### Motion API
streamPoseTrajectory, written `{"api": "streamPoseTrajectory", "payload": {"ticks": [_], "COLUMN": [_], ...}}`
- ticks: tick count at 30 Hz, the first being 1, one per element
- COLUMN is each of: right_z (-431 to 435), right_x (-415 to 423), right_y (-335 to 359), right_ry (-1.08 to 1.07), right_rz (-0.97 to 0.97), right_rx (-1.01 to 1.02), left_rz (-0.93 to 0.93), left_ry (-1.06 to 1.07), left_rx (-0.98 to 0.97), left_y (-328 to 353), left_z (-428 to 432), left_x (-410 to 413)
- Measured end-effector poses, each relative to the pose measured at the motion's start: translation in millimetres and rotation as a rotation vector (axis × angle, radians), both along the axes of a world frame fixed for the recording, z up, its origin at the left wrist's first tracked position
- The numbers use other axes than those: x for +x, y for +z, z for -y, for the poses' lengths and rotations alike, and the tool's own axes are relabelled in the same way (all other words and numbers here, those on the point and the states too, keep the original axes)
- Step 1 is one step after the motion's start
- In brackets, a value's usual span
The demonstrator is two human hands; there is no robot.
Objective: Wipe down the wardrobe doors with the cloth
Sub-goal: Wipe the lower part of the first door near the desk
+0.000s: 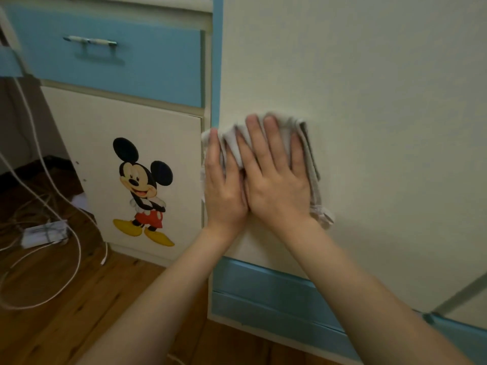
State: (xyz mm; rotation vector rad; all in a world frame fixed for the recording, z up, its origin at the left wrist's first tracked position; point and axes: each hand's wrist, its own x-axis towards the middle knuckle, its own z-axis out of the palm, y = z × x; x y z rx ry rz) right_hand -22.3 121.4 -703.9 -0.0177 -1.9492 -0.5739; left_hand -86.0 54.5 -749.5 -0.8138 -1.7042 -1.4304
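Your left hand [224,188] and right hand [276,180] lie flat side by side, touching along their inner edges. The fingers are straight and point to 12 o'clock, and both hands press the cloth [307,154] against the cream wardrobe door [382,101]. The cloth sits bunched under your palms, low on the door near its left edge. Its folded side shows at 3 o'clock of your right hand, running long from 12 down toward 5 o'clock, with a loose corner at the bottom. At 6 o'clock is the blue base panel [263,293]. At 9 o'clock stands a cabinet door with a cartoon mouse sticker [142,191], with a blue drawer [118,72] at 10 o'clock. A white power strip [44,233] lies on the wooden floor [79,299] at 8 o'clock.
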Motion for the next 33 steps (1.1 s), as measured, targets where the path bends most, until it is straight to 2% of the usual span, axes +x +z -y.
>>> {"api": "streamPoseTrajectory", "payload": {"ticks": [3,5,8,11,14,17,21,24,29,30,31,33], "right_z": [-1.6,-1.8,-1.0,3.8,4.7,3.7,1.4,-4.2,-23.2,-27.2,-32.9,-44.5], "right_x": [6.1,13.7,21.8,24.8,29.4,34.9,41.4,48.5,66.2,68.5,72.9,81.5], "right_y": [-41.8,-67.5,-94.1,-106.3,-112.6,-117.4,-121.4,-125.0,-134.3,-136.1,-138.0,-141.8], "right_ry": [0.016,0.013,-0.001,-0.015,-0.019,-0.03,-0.047,-0.046,-0.072,-0.08,-0.083,-0.082], "right_rz": [0.131,0.205,0.296,0.296,0.304,0.332,0.353,0.373,0.398,0.405,0.411,0.423], "right_rx": [0.003,0.014,0.029,-0.017,-0.024,-0.008,0.006,0.037,0.052,0.056,0.059,0.068], "left_rz": [0.278,0.413,0.428,0.433,0.496,0.6,0.552,0.649,0.677,0.681,0.728,0.75], "left_ry": [-0.206,-0.186,0.032,0.122,0.1,0.13,0.064,0.052,0.135,0.212,0.211,0.097], "left_rx": [0.162,0.22,0.083,0.01,0.071,0.053,0.009,0.018,0.037,-0.046,-0.052,-0.056], "left_y": [-40.7,-62.8,-90.8,-105.4,-112.5,-111.2,-114.2,-113.3,-112.5,-113.3,-114.2,-116.8], "left_z": [2.5,2.7,2.6,5.4,3.1,2.1,6.5,2.3,-19.2,-22.2,-26.0,-30.8], "left_x": [18.8,35.3,47.7,50.8,56.3,63.4,67.5,72.9,98.9,101.3,106.3,122.4]}}
